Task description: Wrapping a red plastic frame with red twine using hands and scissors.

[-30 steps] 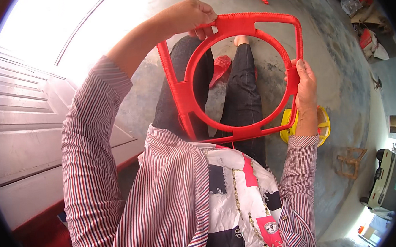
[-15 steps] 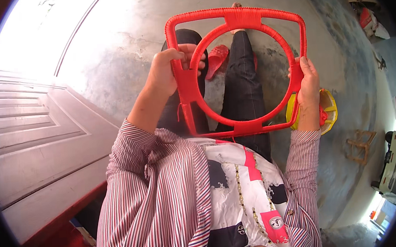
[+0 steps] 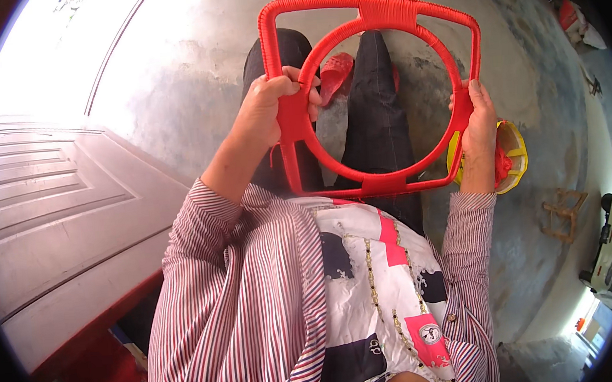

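Note:
A red cord-wrapped frame (image 3: 387, 13), a rounded rectangle with a ring inside it, is held up over my lap. Wrapped bands join the ring to the outer frame on each side. My left hand (image 3: 276, 101) grips the left band, thumb on top and fingers reaching through into the ring. On the opposite side, my right hand (image 3: 480, 118) is closed around the right band, with the thumb in front and most fingers hidden behind. A short loose cord end dangles below my left hand.
A yellow basket (image 3: 515, 149) with red material inside stands on the floor beyond my right wrist. Farther right lies a small wooden frame (image 3: 565, 214). A red slipper (image 3: 336, 77) is between my legs. A pale panelled door (image 3: 58, 201) is at left.
The red frame has shifted slightly up and to the right in view, both hands moving with it. Both grips stay on the side bands.

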The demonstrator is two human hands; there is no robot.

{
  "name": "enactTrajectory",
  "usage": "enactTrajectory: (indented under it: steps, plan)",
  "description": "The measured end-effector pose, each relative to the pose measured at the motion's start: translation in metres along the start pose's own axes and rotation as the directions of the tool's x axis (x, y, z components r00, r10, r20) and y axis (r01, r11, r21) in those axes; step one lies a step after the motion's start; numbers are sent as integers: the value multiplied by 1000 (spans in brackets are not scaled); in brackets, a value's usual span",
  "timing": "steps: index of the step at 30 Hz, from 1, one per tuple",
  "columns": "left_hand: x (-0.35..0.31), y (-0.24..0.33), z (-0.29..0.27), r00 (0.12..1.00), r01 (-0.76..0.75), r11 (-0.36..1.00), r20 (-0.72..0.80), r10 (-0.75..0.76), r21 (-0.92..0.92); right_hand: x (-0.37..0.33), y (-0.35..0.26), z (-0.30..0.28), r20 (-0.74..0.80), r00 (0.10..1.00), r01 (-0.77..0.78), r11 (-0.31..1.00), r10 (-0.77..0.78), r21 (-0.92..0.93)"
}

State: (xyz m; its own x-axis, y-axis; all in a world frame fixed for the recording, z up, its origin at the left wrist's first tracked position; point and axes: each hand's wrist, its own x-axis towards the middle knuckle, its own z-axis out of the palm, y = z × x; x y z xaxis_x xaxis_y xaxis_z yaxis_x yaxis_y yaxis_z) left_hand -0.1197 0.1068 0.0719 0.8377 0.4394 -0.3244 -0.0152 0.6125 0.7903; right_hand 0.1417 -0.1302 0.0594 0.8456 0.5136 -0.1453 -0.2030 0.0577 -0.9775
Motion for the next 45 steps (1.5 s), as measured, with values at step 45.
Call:
enactTrajectory:
  steps: [45]
  plan:
    - [-17,-20,-7,979,-70,997,-192,62,-33,-71,28,-32,241,942,-290,930,235,225]
